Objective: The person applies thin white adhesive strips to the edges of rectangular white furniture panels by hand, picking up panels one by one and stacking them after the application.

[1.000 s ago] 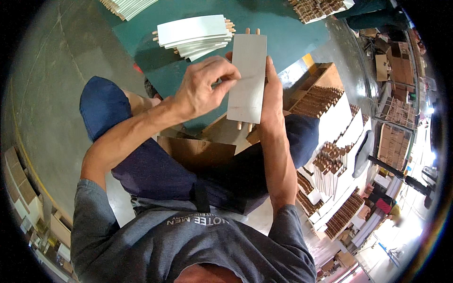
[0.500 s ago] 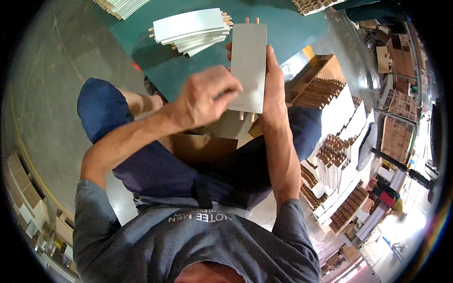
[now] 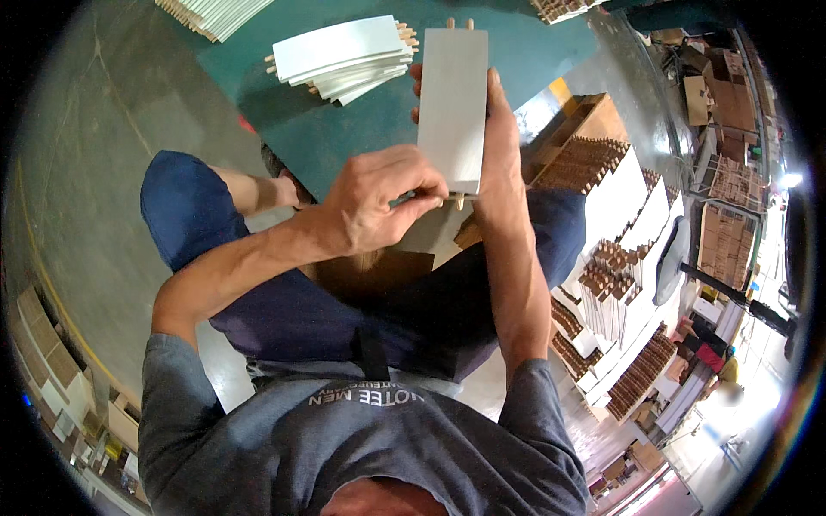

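Note:
A white rectangular panel (image 3: pixel 453 112) with short wooden dowels sticking out of both ends stands lengthwise in front of me, over the table's near edge. My right hand (image 3: pixel 499 129) wraps around it from behind, thumb along the right edge and fingertips showing at the left edge. At the panel's lower left corner, my left hand (image 3: pixel 383 196) is closed in a pinch. Its fingertips cover the spot of the lower left dowel, so what they grip is hidden. The lower right dowel (image 3: pixel 460 203) stays visible.
A fanned stack of white doweled panels (image 3: pixel 340 50) lies on the green table (image 3: pixel 301 146), with another stack (image 3: pixel 215 15) at the far left. Many more panels (image 3: pixel 607 202) are piled to my right. A cardboard box (image 3: pixel 374 271) sits between my legs.
My left hand has come down from the panel's face to its lower left corner, and its fingers have closed into a pinch. The panel has shifted slightly up and away.

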The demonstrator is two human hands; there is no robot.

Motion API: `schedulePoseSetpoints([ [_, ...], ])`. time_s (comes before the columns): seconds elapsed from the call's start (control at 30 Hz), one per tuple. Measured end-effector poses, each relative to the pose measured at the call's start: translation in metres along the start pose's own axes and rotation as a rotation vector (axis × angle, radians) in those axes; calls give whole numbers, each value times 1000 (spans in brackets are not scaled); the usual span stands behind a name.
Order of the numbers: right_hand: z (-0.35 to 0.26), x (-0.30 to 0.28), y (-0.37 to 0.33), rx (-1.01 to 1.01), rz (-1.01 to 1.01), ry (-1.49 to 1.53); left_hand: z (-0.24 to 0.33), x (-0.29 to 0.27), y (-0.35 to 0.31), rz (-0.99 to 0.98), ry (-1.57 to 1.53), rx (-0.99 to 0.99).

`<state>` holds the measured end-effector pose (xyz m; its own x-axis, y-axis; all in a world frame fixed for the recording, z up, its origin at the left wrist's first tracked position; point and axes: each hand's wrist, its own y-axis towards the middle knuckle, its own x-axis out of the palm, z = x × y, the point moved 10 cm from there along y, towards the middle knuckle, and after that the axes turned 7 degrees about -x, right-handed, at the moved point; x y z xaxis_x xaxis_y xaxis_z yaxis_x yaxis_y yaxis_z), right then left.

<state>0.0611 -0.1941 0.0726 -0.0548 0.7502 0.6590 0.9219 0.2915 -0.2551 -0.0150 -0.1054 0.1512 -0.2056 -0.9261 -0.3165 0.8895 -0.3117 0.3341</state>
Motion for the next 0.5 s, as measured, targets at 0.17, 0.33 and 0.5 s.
schedulePoseSetpoints([
  [0.17, -8, 3, -10, -21, 24, -56, -37, -35, 9, 158, 30, -246],
  [0.33, 5, 3, -8, 13, 71, 36, -34, -33, 15, 194, 23, -201],
  [0.5, 14, -5, -15, 70, 128, -72, -34, -32, 20, 151, 78, -191],
])
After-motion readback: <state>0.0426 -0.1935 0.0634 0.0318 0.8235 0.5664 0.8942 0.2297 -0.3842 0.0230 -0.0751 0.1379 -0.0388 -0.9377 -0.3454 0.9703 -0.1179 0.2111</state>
